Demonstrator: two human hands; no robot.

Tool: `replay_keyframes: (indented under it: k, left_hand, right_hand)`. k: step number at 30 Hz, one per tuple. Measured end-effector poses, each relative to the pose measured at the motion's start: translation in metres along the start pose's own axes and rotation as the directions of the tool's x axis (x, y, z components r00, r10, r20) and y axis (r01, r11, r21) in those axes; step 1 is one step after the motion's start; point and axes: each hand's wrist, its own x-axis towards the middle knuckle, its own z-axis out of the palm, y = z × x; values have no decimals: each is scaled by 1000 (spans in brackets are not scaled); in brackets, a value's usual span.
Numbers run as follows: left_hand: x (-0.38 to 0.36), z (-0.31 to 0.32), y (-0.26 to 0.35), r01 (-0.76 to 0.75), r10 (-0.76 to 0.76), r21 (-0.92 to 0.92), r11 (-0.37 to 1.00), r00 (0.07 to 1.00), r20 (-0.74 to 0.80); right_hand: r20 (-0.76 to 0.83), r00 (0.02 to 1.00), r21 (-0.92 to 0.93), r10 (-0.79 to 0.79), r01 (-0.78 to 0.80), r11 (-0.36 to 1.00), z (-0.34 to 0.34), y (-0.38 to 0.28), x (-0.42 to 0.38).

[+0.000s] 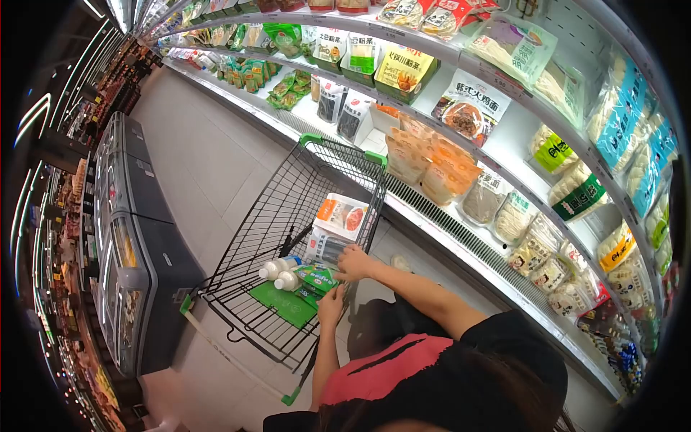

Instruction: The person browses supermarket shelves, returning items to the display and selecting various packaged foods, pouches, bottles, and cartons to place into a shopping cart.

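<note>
A wire shopping cart [252,216] with green corners stands in front of me. My left hand [332,305] is at the near side of the cart, its fingers closed at the edge of a green packet [315,278]. Just above it, my right hand [353,263] reaches over the cart's side beside a clear bag with dark contents [325,247]; its fingertips are partly hidden. An orange and white package [341,216] lies beyond that bag. Two white bottles [279,269] rest left of the green packet, over a green panel [288,304].
Refrigerated shelves [432,115] full of packaged noodles run along the right. Their lower edge [461,248] passes close to the cart. Grey chest freezers [162,273] stand at the left, with tiled floor [209,144] between them and the shelves.
</note>
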Motion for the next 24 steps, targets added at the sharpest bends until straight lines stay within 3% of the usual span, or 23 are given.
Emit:
replay_keyframes:
  k: [4,7,9,10,11,13,14,16,17,18,19,20,21,22,23,24]
  left_hand:
    - [31,1,-25,-89,85,-39,995,991,-108]
    - [51,-19,-29,-180,174,-13,984,967,-187]
    - [58,-33,-21,18,-21,-98,995,1000,-22]
    - [63,-37,-22,29,-30,-127,991,1000,-4]
    - [78,-29,-40,-37,35,-178,983,999,-17]
    - [85,-45,-39,-198,196,-78,977,980,-35]
    - [98,-58,-41,-223,224,-60,973,975,7]
    - [128,-79,-52,-231,152,239,943,939,309]
    - [147,-84,-54,-258,176,236,937,931,321]
    - [172,-76,-68,-424,311,245,872,866,392]
    - [175,-86,-45,-563,408,256,785,782,471]
    - [188,-98,-18,-486,119,452,748,768,630]
    - [189,-106,23,-462,131,566,683,840,527]
    - [191,-104,61,-420,162,668,614,896,414]
    - [200,-97,105,-423,207,646,635,900,384]
    - [208,-86,151,-424,248,620,660,902,352]
  right_hand:
    - [-22,1000,-3,-15,15,1000,11,8,30]
    - [49,999,-15,23,-22,1000,14,7,61]
    - [79,997,-60,8,-4,998,19,10,75]
    - [166,985,-62,52,-43,997,19,9,85]
    - [234,968,-105,87,-64,992,22,8,93]
    - [383,910,-128,156,-115,985,19,2,113]
    - [462,869,-125,177,-133,983,13,0,125]
    - [491,852,-129,181,-134,982,10,-8,140]
    - [536,831,-135,147,-88,987,6,-2,147]
    - [526,832,-167,178,-104,980,0,6,151]
    - [545,830,-41,119,-115,993,-7,9,155]
    - [556,829,89,54,-125,988,-14,12,156]
    - [552,831,92,68,-142,986,-18,22,157]
    - [308,945,347,112,-221,912,-24,41,152]
    - [58,974,582,217,-210,785,-36,63,143]
    - [-48,898,631,437,-312,710,-80,75,126]
